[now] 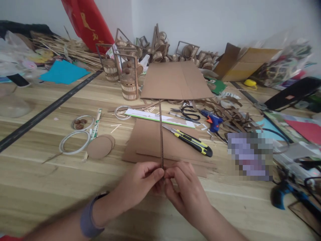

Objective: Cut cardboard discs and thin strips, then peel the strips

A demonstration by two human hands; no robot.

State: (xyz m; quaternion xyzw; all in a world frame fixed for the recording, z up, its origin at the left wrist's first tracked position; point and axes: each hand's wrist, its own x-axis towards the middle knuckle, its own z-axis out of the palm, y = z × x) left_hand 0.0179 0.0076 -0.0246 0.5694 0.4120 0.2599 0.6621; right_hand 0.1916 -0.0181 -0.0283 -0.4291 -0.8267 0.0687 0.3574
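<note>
- The left hand (141,175) has its grip pinched on the near end of a long, thin cardboard strip (161,140). A purple band (87,217) goes around that wrist.
- The right hand (187,184) is right beside it, with its grip pinched on the same end of the strip.
- The strip points away from the person, over a flat cardboard sheet (145,137) on the table (75,194). Its far end looks close to a big cardboard piece (175,80), but I cannot tell if they touch.
- A yellow and black knife (194,142) lies just right of the strip.
- A white bar with a green edge (178,121) lies behind the knife, and the strip passes over it.
- Black scissors (185,111) and a blue glue gun (214,122) are farther right.
- On the left are round cardboard pieces (99,146) beside a white ring (75,153).
- Little baskets with tall handles (129,87) stand at the back.
</note>
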